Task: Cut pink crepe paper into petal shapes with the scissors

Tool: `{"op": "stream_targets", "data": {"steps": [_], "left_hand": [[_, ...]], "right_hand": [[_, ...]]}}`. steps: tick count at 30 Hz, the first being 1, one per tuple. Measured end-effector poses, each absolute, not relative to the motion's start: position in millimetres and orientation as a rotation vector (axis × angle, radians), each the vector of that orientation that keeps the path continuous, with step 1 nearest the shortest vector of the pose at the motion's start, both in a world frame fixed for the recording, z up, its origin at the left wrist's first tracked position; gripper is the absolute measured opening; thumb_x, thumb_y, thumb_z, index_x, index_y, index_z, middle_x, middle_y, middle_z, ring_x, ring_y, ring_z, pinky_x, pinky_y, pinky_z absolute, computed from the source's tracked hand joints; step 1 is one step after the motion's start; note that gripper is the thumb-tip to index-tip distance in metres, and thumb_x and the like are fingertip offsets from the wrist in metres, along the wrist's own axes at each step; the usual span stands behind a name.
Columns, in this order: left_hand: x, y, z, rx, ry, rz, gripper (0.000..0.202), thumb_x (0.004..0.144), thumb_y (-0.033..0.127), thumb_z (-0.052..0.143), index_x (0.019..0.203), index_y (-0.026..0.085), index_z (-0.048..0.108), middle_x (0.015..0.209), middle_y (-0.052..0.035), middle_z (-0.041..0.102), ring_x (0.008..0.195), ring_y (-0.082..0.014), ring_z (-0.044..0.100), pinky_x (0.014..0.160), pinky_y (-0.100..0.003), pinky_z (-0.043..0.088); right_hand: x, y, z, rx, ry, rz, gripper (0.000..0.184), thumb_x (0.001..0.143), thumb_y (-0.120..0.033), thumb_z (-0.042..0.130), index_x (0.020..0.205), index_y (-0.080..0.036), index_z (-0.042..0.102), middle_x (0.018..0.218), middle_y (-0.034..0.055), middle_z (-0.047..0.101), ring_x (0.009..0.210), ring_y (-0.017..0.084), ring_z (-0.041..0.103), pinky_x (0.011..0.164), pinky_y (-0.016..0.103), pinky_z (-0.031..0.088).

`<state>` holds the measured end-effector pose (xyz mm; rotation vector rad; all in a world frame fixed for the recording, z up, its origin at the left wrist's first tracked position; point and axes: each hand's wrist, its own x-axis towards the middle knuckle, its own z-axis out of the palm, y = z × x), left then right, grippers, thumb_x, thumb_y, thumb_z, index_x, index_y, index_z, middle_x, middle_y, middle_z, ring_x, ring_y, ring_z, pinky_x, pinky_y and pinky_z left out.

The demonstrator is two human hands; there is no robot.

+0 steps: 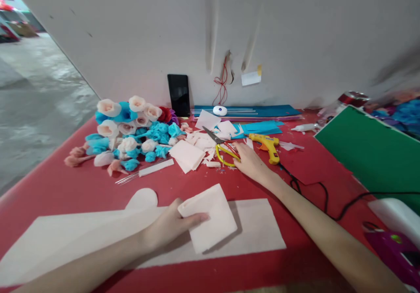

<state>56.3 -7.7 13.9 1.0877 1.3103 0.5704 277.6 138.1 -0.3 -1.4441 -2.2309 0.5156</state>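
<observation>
My left hand [179,223] pinches a folded square of cream crepe paper [213,218], thumb on top and fingers underneath. Below it a long cream paper strip [259,223] lies across the red tabletop, with a rounded paper piece [142,199] at its far edge. Farther off, the fingers of my right hand [251,162] close on the handles of yellow-and-red scissors [226,148], whose blades point away to the left. Cream paper squares [187,154] and scraps lie beside the blades. Just right of this hand is a yellow glue gun [267,146].
Cream and blue paper flowers [131,131] are heaped at the left, near thin clear sticks [127,178]. A black phone [179,94] leans on the wall. Blue paper [262,129] lies at the back. A green board [370,153] and black cord [348,207] occupy the right.
</observation>
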Motion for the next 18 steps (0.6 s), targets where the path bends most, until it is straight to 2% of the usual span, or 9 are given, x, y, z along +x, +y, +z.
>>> {"op": "stream_targets", "data": {"steps": [5, 9, 13, 18], "left_hand": [[53.7, -9.2, 4.1, 1.077, 1.320, 0.545, 0.033, 0.069, 0.045, 0.070, 0.076, 0.013, 0.069, 0.080, -0.0063, 0.073, 0.077, -0.0215, 0.066, 0.063, -0.023, 0.051], [54.3, -8.9, 2.8, 1.088, 1.239, 0.584, 0.034, 0.071, 0.044, 0.069, 0.077, 0.011, 0.068, 0.081, -0.0079, 0.073, 0.075, -0.0209, 0.065, 0.065, -0.024, 0.050], [54.9, -6.1, 7.7, 1.149, 1.201, 0.603, 0.035, 0.073, 0.043, 0.067, 0.084, 0.010, 0.068, 0.085, -0.0099, 0.073, 0.078, -0.0226, 0.065, 0.068, -0.026, 0.050], [57.2, -6.5, 15.4, 1.134, 1.289, 0.622, 0.027, 0.070, 0.039, 0.070, 0.079, 0.013, 0.070, 0.085, -0.0067, 0.073, 0.084, -0.0234, 0.065, 0.069, -0.025, 0.051]], "right_hand": [[264.5, 153.7, 5.2, -1.518, -2.220, 0.625, 0.035, 0.087, -0.034, 0.054, 0.118, -0.016, 0.051, 0.118, 0.0088, 0.054, 0.099, 0.021, 0.056, 0.082, 0.042, 0.049], [261.7, 160.8, 15.4, -1.514, -2.112, 0.803, 0.035, 0.087, -0.034, 0.054, 0.118, -0.017, 0.051, 0.117, 0.0084, 0.054, 0.099, 0.021, 0.056, 0.082, 0.042, 0.049], [274.1, 153.3, 24.8, -1.394, -1.944, 1.097, 0.035, 0.088, -0.034, 0.053, 0.118, -0.017, 0.051, 0.117, 0.0086, 0.054, 0.098, 0.020, 0.056, 0.081, 0.042, 0.049], [289.5, 121.9, 23.5, -1.062, -1.691, 1.535, 0.032, 0.088, -0.035, 0.052, 0.114, -0.016, 0.053, 0.107, 0.0067, 0.058, 0.086, 0.016, 0.059, 0.072, 0.035, 0.052]]}}
